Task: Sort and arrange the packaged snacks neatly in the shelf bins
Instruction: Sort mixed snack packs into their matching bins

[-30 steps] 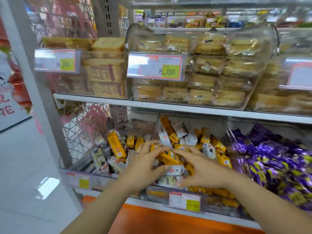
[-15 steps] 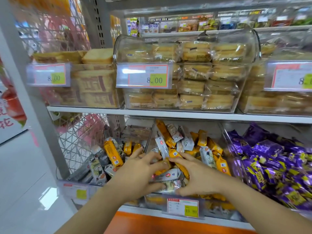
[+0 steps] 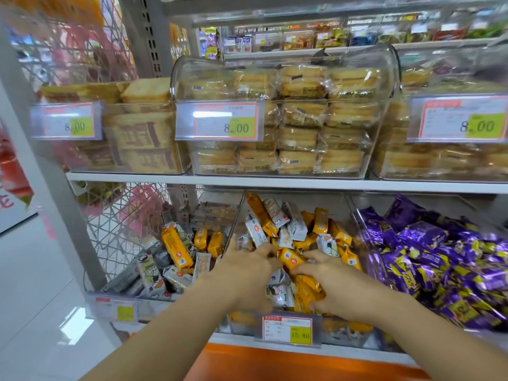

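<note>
In the middle bin point(image 3: 242, 323), where orange and white snacks lie mixed, the right hand point(image 3: 338, 287) curls round orange packets point(image 3: 305, 292), likely gathering 1 kind. The left hand point(image 3: 247, 273) bends into the pile; I cannot tell its grip.

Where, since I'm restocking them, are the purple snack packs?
In the head view, the purple snack packs fill the lower right bin, immediately right of the orange packs.

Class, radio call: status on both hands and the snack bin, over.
Left hand, right hand: both gripping orange and white snack packets in middle bin. Packets jumbled, unsorted. Clear divider beside left hand, nothing blocking.
</note>
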### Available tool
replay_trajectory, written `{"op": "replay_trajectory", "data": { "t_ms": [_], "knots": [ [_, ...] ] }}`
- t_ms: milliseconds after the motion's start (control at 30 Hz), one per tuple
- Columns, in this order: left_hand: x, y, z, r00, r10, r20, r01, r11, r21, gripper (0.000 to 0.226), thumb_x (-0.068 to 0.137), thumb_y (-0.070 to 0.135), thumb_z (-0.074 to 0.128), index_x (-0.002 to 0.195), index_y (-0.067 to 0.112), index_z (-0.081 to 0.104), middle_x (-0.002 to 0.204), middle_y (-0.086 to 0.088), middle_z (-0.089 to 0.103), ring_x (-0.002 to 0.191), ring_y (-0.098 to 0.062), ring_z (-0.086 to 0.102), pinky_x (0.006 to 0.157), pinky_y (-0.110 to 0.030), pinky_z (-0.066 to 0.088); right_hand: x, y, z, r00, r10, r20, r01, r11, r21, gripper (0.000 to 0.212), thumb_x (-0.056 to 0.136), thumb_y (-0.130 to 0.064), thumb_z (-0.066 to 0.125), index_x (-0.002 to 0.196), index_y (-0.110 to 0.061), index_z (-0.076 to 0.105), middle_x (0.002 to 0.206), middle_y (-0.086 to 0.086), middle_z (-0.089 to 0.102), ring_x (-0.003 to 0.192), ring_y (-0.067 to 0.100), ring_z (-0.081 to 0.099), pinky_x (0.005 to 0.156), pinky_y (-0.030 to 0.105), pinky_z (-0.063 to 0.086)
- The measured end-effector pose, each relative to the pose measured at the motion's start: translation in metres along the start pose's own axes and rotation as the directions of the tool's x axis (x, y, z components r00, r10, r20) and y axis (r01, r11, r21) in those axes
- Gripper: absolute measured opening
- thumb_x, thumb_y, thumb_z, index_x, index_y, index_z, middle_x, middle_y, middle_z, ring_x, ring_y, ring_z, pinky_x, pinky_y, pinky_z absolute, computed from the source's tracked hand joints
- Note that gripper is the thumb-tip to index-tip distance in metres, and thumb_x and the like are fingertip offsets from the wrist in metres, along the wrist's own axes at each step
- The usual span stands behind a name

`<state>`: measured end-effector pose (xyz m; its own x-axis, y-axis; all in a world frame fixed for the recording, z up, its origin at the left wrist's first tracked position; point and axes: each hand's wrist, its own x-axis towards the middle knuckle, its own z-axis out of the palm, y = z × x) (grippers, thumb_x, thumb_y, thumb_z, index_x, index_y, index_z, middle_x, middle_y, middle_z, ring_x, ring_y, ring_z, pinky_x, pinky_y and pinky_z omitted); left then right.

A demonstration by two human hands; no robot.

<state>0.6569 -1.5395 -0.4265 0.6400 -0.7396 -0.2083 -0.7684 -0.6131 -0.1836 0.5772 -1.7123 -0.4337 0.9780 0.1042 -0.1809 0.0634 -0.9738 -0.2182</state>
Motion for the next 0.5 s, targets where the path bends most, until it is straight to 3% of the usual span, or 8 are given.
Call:
{"op": "replay_trajectory", "data": {
  "t_ms": [133,267,367,500],
  "knots": [
    [0.001,0.003,0.002,1.0,-0.026,-0.017,0.026,0.999,0.035,0.08,0.082,0.059,0.056,0.148,0.032,0.018,0.153,0.004,0.023,0.134,-0.029,0.037,0.11,-0.068,0.003,0.001,-0.001,0.006,1.0,0.021,0.002,-0.021,1.0,-0.001,0.071,0.083,-0.037,0.068,0.142,-0.041,0.029,0.154,-0.001,0.014,0.136,0.024,0.033,0.103,0.036,0.04],
    [0.004,0.004,0.0,0.995,-0.021,-0.095,0.027,0.998,0.057,0.076,0.078,0.064,0.058,0.141,0.031,0.032,0.14,0.005,0.045,0.122,-0.023,0.051,0.11,-0.06,0.019,0.007,-0.007,0.009,0.998,0.052,-0.033,-0.054,0.996,-0.065,0.077,0.079,-0.056,0.064,0.143,-0.038,0.026,0.153,0.001,0.02,0.13,0.028,0.041,0.099,0.038,0.042],
    [-0.002,-0.001,0.002,0.963,-0.051,-0.265,0.019,0.992,-0.124,0.07,0.075,0.061,0.06,0.137,0.036,0.038,0.134,0.011,0.052,0.118,-0.015,0.053,0.1,-0.037,0.041,0.009,-0.013,0.012,0.99,0.085,-0.111,-0.089,0.996,-0.032,0.085,0.074,-0.062,0.065,0.144,-0.037,0.022,0.148,-0.001,0.028,0.124,0.026,0.046,0.095,0.036,0.043],
    [-0.018,-0.013,0.006,0.868,-0.201,-0.454,-0.056,0.869,-0.492,0.064,0.076,0.055,0.066,0.133,0.041,0.039,0.124,0.021,0.052,0.109,-0.003,0.051,0.079,-0.018,0.044,0.015,-0.018,0.017,0.974,0.126,-0.188,-0.125,0.992,0.012,0.08,0.071,-0.052,0.065,0.14,-0.034,0.029,0.136,-0.001,0.037,0.11,0.025,0.053,0.081,0.034,0.048]
  ]
}}
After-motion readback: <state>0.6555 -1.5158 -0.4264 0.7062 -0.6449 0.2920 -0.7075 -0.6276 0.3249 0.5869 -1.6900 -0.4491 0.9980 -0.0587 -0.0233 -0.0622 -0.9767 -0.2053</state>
